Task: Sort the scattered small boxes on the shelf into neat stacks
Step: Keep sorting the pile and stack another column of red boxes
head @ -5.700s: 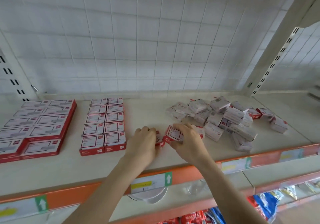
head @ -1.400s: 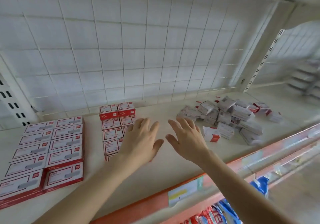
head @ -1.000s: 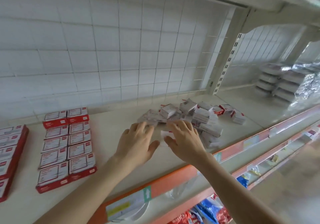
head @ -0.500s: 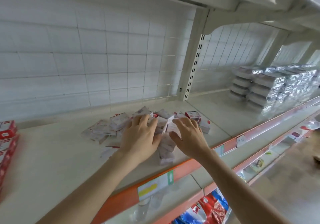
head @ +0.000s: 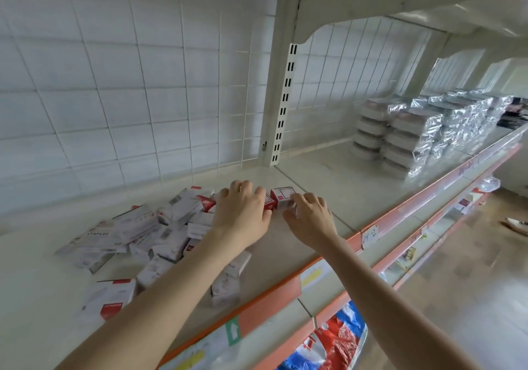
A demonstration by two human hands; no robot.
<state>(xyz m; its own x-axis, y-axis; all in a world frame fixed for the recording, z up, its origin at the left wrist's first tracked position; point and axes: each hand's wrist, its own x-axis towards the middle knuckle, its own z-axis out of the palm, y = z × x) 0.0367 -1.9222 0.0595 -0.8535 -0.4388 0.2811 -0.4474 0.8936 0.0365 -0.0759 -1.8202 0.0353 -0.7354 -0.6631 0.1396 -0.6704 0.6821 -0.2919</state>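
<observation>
Picking boxes off the scattered pile's (head: 137, 235) right end.
Nearest, small boxes (head: 227, 285) are lying loose beside the orange shelf edge (head: 265, 309), the pile spreading left. Beyond, the left hand (head: 243, 215) is arching over the pile's end, its grip hidden, so I cannot tell what it holds; the right hand (head: 310, 219) is pinching an upright red-and-white box (head: 281, 196) in a narrow grip. Next, the picked boxes probably need squaring together for stacking. Farthest, foil-wrapped packs (head: 423, 132) are standing stacked.

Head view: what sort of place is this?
Probably a shop aisle: tiered shelving with orange price-label rails, a slotted upright against a wire-grid back, and stocked goods, a heap of small boxes and stacked foil-wrapped packs.
</observation>
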